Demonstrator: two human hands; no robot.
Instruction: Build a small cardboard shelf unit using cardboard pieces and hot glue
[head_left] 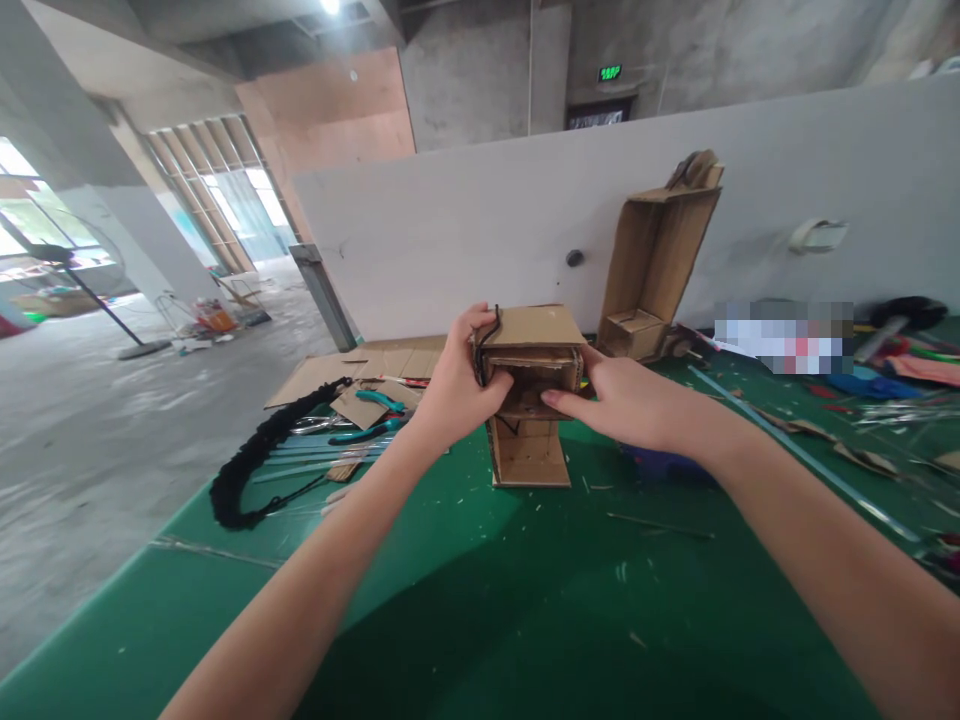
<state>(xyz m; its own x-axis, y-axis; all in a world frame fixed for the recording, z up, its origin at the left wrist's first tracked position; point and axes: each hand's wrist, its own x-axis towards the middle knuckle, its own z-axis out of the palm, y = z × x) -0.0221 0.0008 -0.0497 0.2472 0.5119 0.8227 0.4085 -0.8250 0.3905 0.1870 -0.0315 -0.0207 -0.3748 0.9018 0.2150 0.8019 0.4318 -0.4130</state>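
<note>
A small cardboard box structure (534, 326) stands upright near the middle of the green table, with an open compartment at the top and another below. My left hand (469, 375) grips its upper left side, the thumb at the opening. On the upper right side, my right hand (611, 395) holds it, with the thumb reaching into the upper opening. A black cord (481, 350) runs down the left edge beside my left fingers. The fingers behind the box are hidden.
Behind to the right stands a taller cardboard frame (660, 255) against the white partition (465, 230). Teal-handled pliers (367, 432), a black fuzzy strip (247, 475) and flat cardboard lie left. A long blue strip (802, 452) and mixed scraps lie on the green table (480, 620).
</note>
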